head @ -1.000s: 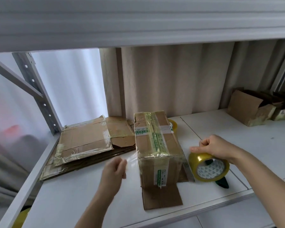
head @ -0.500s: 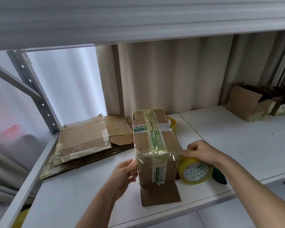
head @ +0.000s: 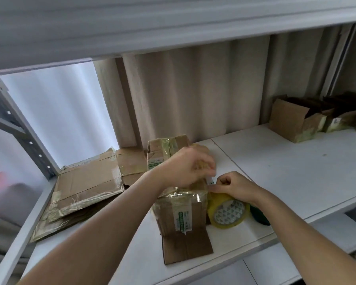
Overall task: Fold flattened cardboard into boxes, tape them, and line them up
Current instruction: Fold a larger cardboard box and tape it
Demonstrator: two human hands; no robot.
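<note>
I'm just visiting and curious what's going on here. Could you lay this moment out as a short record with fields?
setting: white shelf
being worked on: cardboard box, upright, one flap flat toward the viewer
left hand: on top of the box, fingers curled at the tape
right hand: pinching tape at the box's right edge
tape roll: yellow, beside the box on its right
flattened cardboard: stacked at left
other boxes: far right, open

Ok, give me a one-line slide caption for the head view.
Left hand on the box, right hand pinching tape beside the yellow tape roll.
</note>
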